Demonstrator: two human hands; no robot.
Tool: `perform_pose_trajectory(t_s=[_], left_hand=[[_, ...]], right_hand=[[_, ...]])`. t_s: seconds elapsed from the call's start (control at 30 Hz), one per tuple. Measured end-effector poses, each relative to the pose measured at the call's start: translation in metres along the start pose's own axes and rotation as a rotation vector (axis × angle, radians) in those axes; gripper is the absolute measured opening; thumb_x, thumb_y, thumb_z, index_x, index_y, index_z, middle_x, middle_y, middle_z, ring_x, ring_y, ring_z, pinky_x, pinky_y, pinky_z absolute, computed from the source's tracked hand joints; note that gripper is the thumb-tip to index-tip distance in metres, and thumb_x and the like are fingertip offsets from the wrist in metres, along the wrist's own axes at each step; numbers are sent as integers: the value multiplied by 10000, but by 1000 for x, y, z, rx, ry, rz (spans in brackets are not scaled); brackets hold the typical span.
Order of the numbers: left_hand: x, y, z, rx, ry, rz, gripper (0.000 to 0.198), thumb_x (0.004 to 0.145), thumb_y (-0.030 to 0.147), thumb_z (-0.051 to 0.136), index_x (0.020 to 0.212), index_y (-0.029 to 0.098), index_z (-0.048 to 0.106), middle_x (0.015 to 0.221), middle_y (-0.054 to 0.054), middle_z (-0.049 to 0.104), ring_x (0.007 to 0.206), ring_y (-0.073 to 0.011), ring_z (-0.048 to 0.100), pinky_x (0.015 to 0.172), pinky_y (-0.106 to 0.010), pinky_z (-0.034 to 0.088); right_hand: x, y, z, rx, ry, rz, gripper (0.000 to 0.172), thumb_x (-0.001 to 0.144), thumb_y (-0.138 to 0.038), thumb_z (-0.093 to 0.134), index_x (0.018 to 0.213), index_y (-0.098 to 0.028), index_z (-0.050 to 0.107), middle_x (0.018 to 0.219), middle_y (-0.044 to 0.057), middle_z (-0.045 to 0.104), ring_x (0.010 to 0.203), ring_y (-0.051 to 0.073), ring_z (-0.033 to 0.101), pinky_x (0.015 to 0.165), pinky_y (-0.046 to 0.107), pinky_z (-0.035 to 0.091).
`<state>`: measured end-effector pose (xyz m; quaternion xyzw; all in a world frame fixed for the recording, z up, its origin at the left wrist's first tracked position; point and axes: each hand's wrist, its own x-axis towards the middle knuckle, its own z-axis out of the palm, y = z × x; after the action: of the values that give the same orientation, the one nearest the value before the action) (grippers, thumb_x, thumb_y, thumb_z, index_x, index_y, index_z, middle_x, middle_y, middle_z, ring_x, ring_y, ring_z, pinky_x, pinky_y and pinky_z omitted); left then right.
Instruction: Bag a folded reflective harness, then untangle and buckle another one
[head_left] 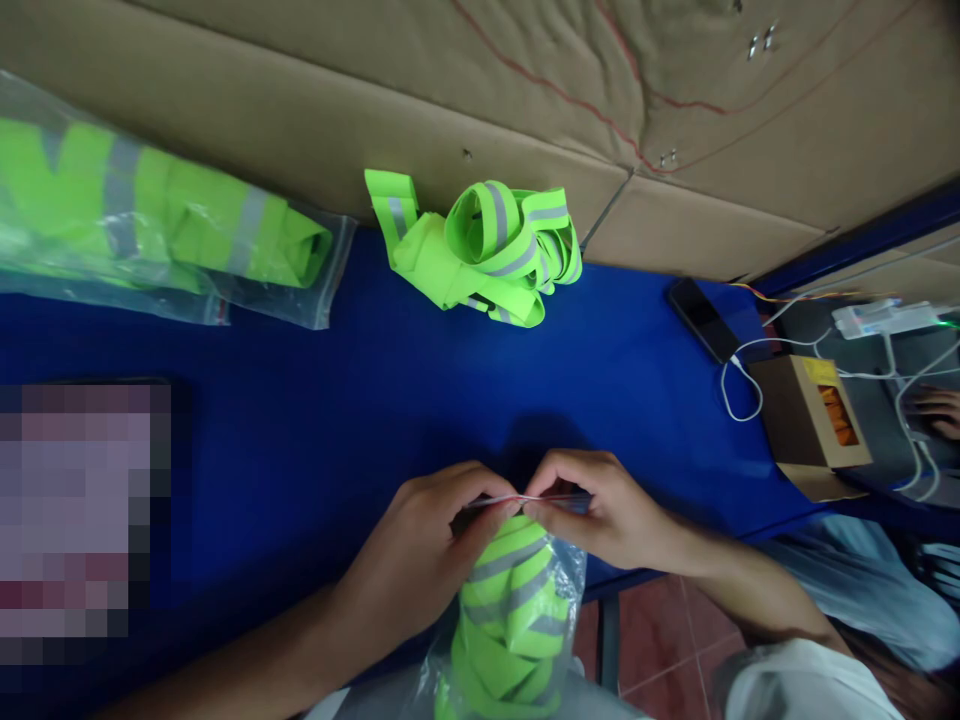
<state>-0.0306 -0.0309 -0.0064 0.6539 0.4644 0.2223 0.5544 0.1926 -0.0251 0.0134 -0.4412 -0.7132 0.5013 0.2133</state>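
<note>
A clear zip bag (574,570) hangs at the table's near edge, its red-lined top strip pinched between my two hands. Inside it is a bundle of neon-yellow reflective strap (510,610) with grey stripes. My left hand (442,530) grips the strip from the left, thumb below and fingers above. Close beside it, my right hand (592,505) pinches the same strip, fingertips nearly touching the left ones. Farther back on the blue table, a loose tangle of the same strap (465,260) lies against the cardboard.
Filled bags of yellow strap (172,220) lie at the left rear. A blurred-out panel (75,510) sits at left. On the right are a phone (703,320) on a white cable, a small cardboard box (810,420) and a power strip (885,318). Another person's hand (937,408) shows at far right.
</note>
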Motion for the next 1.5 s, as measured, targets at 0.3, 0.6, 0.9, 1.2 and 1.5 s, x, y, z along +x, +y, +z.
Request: perform_pose_trajectory(t_s=[0.3, 0.6, 0.9, 1.2, 1.5], left_hand=[[2, 1, -8, -11, -10, -24, 147, 961, 336, 618, 989, 290, 755, 933, 61, 772, 840, -106, 715, 737, -202, 496], [4, 5, -18, -87, -32, -93, 189, 973, 383, 603, 970, 304, 774, 908, 65, 778, 836, -112, 715, 681, -182, 495], [4, 3, -12, -58, -21, -79, 192, 978, 349, 576, 944, 285, 753, 910, 54, 770, 837, -120, 704, 700, -203, 481], [2, 4, -7, -59, -32, -49, 230, 996, 370, 551, 918, 259, 737, 900, 29, 752, 835, -139, 686, 702, -236, 467], [3, 1, -5, -30, -32, -21, 217, 1002, 343, 538, 933, 245, 719, 880, 29, 726, 799, -130, 660, 700, -253, 447]], right_hand=[[2, 2, 2, 24, 45, -1, 47, 882, -132, 671, 853, -167, 661, 733, -26, 648, 644, 84, 584, 608, 200, 437], [3, 6, -6, 12, 16, 18, 30, 927, -185, 668, 956, -176, 669, 841, -13, 669, 737, 92, 596, 690, 213, 465], [3, 5, -5, -51, 19, -45, 12, 939, -174, 640, 943, -174, 652, 839, 1, 667, 722, 101, 592, 670, 226, 461], [6, 4, -2, -43, -6, -57, 30, 928, -170, 638, 943, -189, 655, 831, -6, 665, 720, 106, 591, 682, 234, 471], [5, 6, 1, -56, 12, -61, 85, 878, -107, 627, 890, -191, 630, 778, -25, 617, 685, 100, 556, 650, 223, 438]])
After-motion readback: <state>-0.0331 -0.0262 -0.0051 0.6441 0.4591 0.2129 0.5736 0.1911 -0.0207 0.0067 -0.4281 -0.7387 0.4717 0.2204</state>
